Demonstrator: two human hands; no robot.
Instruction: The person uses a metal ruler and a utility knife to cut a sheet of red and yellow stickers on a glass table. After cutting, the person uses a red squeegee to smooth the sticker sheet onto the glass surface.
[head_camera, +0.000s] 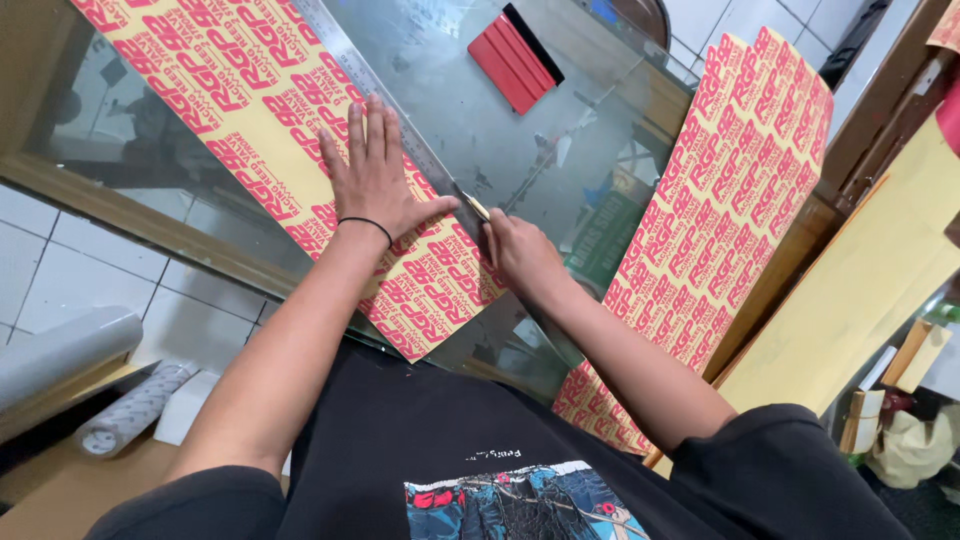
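Observation:
My left hand (372, 175) lies flat with fingers spread on a yellow sticker sheet with red lettering (240, 110) and on a long metal ruler (405, 135) that runs along the sheet's edge on a glass table (500, 140). My right hand (520, 255) is closed around a small utility knife (476, 208), its blade against the ruler's edge beside my left thumb. A thin black band circles my left wrist.
A red squeegee (513, 62) rests on the glass farther back. A second printed sheet (715, 215) hangs over the table's right edge. Plain yellow board (860, 290) leans at right. Grey and white rolls (70, 355) lie on a low shelf at lower left.

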